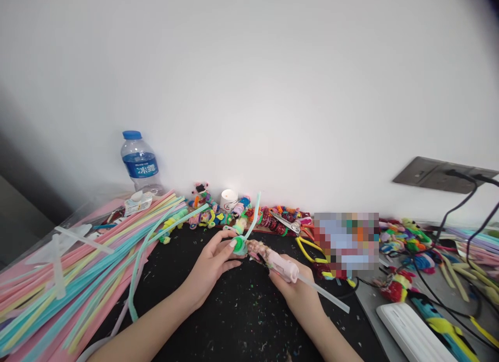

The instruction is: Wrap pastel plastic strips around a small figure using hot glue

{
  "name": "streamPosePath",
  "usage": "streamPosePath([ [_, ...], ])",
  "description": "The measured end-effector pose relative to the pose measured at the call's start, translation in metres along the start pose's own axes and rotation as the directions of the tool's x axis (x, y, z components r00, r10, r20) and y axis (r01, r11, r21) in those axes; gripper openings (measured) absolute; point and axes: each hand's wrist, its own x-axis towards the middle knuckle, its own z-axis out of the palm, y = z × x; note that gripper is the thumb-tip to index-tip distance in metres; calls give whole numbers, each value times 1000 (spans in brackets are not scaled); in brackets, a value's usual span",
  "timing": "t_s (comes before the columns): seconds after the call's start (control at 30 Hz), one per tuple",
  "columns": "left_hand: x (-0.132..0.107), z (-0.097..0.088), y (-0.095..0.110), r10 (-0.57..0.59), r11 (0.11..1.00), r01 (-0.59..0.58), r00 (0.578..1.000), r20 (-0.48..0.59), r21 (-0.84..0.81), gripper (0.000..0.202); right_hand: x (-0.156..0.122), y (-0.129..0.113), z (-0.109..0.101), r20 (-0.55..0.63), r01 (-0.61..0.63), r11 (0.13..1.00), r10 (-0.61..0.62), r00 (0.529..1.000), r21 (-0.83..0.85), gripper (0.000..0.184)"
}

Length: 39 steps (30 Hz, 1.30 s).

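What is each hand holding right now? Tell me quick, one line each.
Left hand: fingers closed on a green fuzzy piece.
Right hand: fingers closed around a pink glue gun.

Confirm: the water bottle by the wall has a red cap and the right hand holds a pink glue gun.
Wrong: the head view shows a blue cap on the water bottle. The right hand does hold the pink glue gun.

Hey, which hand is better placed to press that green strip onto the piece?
Left, probably. The left hand pinches the green piece where the green strip meets it; the right hand is full with the pink glue gun.
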Motion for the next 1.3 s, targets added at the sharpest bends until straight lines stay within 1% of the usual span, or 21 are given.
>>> streamPosePath([
  [0.1, 0, -1, -1, -1, 1000, 1, 1000, 4, 5, 24, 0, 0, 0, 2, 8, 1000, -8, 1000, 8, 6],
  [0.33, 0, -2, -2, 8, 1000, -9, 1000, 17, 11, 23, -4, 6, 2, 11, -21, 1000, 21, 1000, -2, 8],
  [0.53, 0, -2, -1, 7, 1000, -7, 1000, 9, 17, 23, -4, 8, 3, 10, -11, 1000, 11, 1000, 1, 9],
  [0.7, 0, -1, 0, 12, 1000, -12, 1000, -12, 18, 24, -4, 6, 3, 12, -19, 1000, 19, 1000, 6, 9],
  [0.9, -1, 1, 2, 18, 1000, -17, 999, -36, 24, 26, -3, 1, 3, 40, -28, 999, 26, 999, 37, 9],
  [1.1, 0, 1, 2, 19, 1000, -19, 999, -30, 8, 24, -3, 3, 2, 47, -41, 998, 38, 998, 48, 10],
  [1.3, -1, 2, 3, 23, 1000, -23, 999, -36, 4, 23, -2, 0, 2, 61, -22, 998, 19, 998, 51, 12],
])
